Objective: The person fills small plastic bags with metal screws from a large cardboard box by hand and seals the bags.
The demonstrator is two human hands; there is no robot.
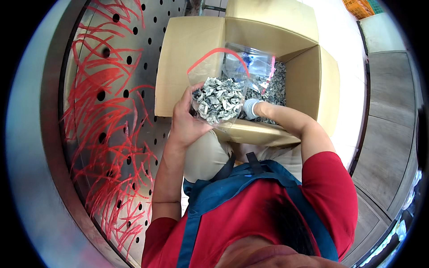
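Note:
My left hand (189,122) holds a clear plastic bag (197,75) with a red strip along its mouth. Curled, dried grey-black pieces, which look like dried wood ear fungus (219,100), fill its lower part. A striped light glove or cuff (251,109) shows at my right wrist; my right hand is hidden behind the bag, low in the open cardboard box (303,80). More of the same dried pieces (276,97) lie in the box. On them rests another clear bag (254,65) with a pink strip along one edge.
To the left, a perforated metal surface (147,60) has many thin red plastic strips (110,124) scattered over it. The box's flaps (191,63) are spread outward. Grey wood-look panels (385,134) stand at the right, and orange and green crates (360,8) at the top right.

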